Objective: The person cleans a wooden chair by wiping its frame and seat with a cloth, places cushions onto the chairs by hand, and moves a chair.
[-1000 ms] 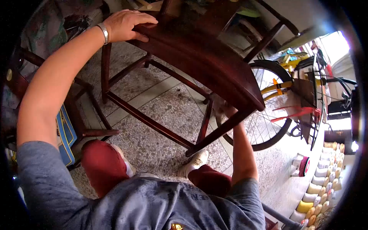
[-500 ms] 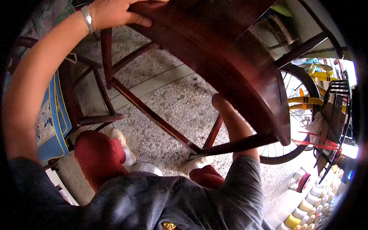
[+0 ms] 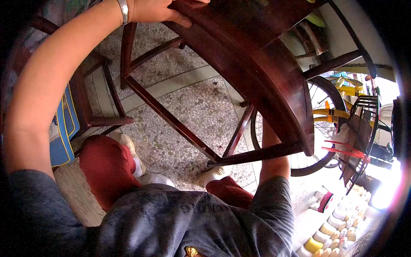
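A dark red wooden chair (image 3: 257,77) fills the upper middle, its seat edge facing me and its legs and rails below. My left hand (image 3: 160,10), with a silver bracelet at the wrist, grips the seat's upper left edge, thumb on the front face and fingers over the top. On the right, my forearm passes behind the chair's near right leg and under the seat. The seat hides my right hand, so its fingers and what they touch do not show.
Another dark wooden chair (image 3: 92,121) stands at the left beside a blue bag (image 3: 64,141). A bicycle wheel (image 3: 299,171) and a rack with red straps are at the right. Rows of yellow and white objects (image 3: 314,245) line the lower right. My feet rest on the speckled floor (image 3: 188,111).
The chair has come closer and shifted right in view, with my left hand still on its edge. My right hand, partly visible below the seat before, is now hidden behind it.
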